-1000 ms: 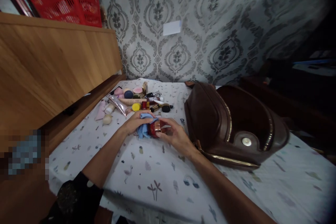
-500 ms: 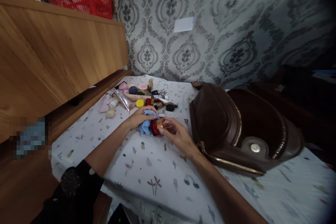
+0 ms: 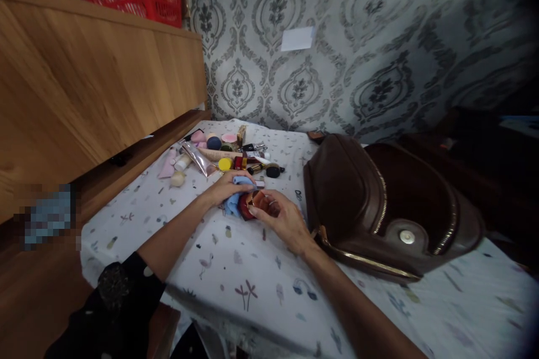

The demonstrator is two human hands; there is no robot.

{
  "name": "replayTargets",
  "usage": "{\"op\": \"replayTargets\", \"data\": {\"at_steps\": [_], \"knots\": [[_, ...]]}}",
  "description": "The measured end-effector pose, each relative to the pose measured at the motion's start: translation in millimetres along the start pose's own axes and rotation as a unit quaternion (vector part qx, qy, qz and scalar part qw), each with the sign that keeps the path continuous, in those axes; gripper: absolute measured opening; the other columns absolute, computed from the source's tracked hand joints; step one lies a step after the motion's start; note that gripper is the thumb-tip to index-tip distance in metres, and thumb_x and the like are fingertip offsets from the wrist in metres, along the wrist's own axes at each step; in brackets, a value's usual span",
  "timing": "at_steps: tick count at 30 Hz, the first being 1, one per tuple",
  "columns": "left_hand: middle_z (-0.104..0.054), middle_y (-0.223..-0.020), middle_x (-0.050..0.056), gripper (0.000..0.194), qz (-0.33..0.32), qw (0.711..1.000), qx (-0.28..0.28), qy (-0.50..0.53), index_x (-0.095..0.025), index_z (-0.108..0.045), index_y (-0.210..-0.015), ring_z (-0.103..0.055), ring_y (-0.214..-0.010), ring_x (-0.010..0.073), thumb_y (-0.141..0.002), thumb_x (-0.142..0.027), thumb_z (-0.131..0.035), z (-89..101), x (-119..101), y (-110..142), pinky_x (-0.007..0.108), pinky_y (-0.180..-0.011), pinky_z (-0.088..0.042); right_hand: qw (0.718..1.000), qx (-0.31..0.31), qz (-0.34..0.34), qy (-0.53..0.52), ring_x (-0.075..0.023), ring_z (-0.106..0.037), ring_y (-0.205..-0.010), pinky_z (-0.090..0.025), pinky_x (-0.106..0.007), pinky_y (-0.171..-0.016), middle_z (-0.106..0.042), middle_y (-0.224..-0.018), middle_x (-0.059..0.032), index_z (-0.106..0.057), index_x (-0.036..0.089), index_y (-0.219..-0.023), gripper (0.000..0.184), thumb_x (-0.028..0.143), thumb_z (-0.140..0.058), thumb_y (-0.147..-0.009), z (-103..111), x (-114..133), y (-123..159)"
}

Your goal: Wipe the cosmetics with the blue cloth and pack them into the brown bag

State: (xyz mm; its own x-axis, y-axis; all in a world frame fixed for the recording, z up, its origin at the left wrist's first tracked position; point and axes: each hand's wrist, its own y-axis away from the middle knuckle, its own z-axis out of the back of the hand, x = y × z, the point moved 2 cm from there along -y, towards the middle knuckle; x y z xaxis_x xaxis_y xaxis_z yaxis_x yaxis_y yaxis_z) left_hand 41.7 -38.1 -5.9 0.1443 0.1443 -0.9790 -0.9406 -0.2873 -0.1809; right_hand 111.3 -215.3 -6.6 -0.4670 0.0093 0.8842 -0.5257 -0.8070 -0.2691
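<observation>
Red jar [image 3: 245, 210] with a copper-coloured top is held just above or on the patterned cover [image 3: 236, 258], near the front of a group of cosmetics; contact with the cover cannot be determined. The right hand [image 3: 288, 221] is closed on the jar's top, thumb on the near side. The left hand [image 3: 225, 188] is clamped on a blue cloth [image 3: 232, 205], which bears against the jar's left side. Beyond lie a yellow-capped item [image 3: 224, 164], a shiny pink tube [image 3: 197, 159] and a dark round item [image 3: 273, 171]. To the right stands a brown bag [image 3: 337, 190], unzipped.
</observation>
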Motion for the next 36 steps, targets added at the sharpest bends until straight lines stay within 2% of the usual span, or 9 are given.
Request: {"op": "replayTargets", "data": {"at_steps": [3,6,11,15,21,27,30,33,36], "knots": [[-0.065,-0.08,0.0,0.031,0.003,0.999,-0.012,0.051,-0.016,-0.07,-0.085,-0.059,-0.074,0.0136,-0.068,-0.038,-0.083,-0.9,-2,1,0.024,-0.072,-0.045,0.999,0.003,0.012,-0.031,-0.0165,-0.059,-0.07,-0.05,-0.031,-0.064,-0.066,-0.082,-0.0023,-0.066,0.021,-0.095,0.029,0.041,-0.072,-0.075,2,-2,-2],[-0.065,-0.081,0.0,0.034,-0.01,0.996,-0.029,0.089,-0.015,-0.07,-0.085,-0.059,-0.075,0.0136,-0.066,-0.04,-0.084,-0.1,-7,1,0.024,-0.072,-0.045,0.998,-0.027,0.04,-0.037,-0.0194,-0.063,-0.08,-0.054,-0.034,-0.072,-0.068,-0.099,-0.0058,-0.065,0.021,-0.11,0.042,0.039,-0.075,-0.073,5,-11,-4],[-0.066,-0.081,0.002,0.033,-0.018,0.998,-0.005,0.058,-0.014,-0.071,-0.084,-0.059,-0.076,0.0145,-0.067,-0.04,-0.083,1.5,-13,3,0.024,-0.072,-0.045,0.998,-0.012,0.055,-0.015,-0.0219,-0.064,-0.093,-0.056,-0.037,-0.078,-0.062,-0.117,-0.0094,-0.06,0.024,-0.124,0.053,0.037,-0.076,-0.075,9,-29,-7],[-0.067,-0.083,0.002,0.03,-0.036,0.999,0.001,-0.005,-0.015,-0.072,-0.084,-0.06,-0.079,0.0157,-0.069,-0.039,-0.082,1.4,-16,4,0.025,-0.074,-0.045,0.998,-0.003,0.056,-0.022,-0.0221,-0.063,-0.095,-0.057,-0.036,-0.076,-0.062,-0.114,-0.0094,-0.056,0.023,-0.126,0.055,0.036,-0.074,-0.076,5,-29,-5],[-0.069,-0.089,0.004,0.026,-0.059,0.996,0.021,-0.064,-0.016,-0.074,-0.085,-0.062,-0.087,0.0187,-0.071,-0.038,-0.081,-4.3,-20,5,0.028,-0.08,-0.046,0.998,-0.058,0.007,0.033,-0.0232,-0.064,-0.091,-0.054,-0.041,-0.083,-0.064,-0.109,-0.0089,-0.055,0.022,-0.124,0.059,0.046,-0.075,-0.074,4,-17,-1],[-0.067,-0.086,0.001,0.03,-0.006,1.0,-0.013,-0.025,-0.016,-0.071,-0.088,-0.059,-0.078,0.0146,-0.068,-0.036,-0.083,0.6,-9,3,0.024,-0.072,-0.044,0.995,-0.06,-0.036,0.068,-0.0228,-0.064,-0.084,-0.053,-0.039,-0.077,-0.068,-0.094,-0.0062,-0.06,0.021,-0.108,0.043,0.044,-0.073,-0.074,6,-13,0],[-0.067,-0.086,0.0,0.028,0.002,0.999,-0.036,-0.012,-0.017,-0.071,-0.087,-0.059,-0.079,0.0141,-0.068,-0.035,-0.083,4.1,-4,1,0.023,-0.073,-0.044,0.997,-0.058,-0.018,0.041,-0.0216,-0.063,-0.084,-0.054,-0.037,-0.075,-0.067,-0.096,-0.0065,-0.062,0.02,-0.106,0.037,0.039,-0.072,-0.076,4,-16,0],[-0.067,-0.084,0.0,0.031,0.008,0.998,-0.06,0.032,-0.017,-0.071,-0.087,-0.059,-0.078,0.014,-0.067,-0.037,-0.083,5.1,-4,1,0.024,-0.072,-0.045,0.998,-0.049,0.028,-0.002,-0.0217,-0.063,-0.092,-0.056,-0.035,-0.074,-0.065,-0.106,-0.0075,-0.063,0.022,-0.113,0.04,0.036,-0.072,-0.076,4,-16,0],[-0.066,-0.084,0.001,0.033,0.019,0.998,-0.031,0.055,-0.016,-0.071,-0.087,-0.06,-0.077,0.0147,-0.066,-0.038,-0.084,2.6,-7,3,0.025,-0.072,-0.046,0.997,-0.023,0.066,-0.025,-0.0225,-0.063,-0.099,-0.057,-0.035,-0.076,-0.062,-0.112,-0.0078,-0.063,0.025,-0.118,0.044,0.032,-0.074,-0.077,5,-13,1]]}}
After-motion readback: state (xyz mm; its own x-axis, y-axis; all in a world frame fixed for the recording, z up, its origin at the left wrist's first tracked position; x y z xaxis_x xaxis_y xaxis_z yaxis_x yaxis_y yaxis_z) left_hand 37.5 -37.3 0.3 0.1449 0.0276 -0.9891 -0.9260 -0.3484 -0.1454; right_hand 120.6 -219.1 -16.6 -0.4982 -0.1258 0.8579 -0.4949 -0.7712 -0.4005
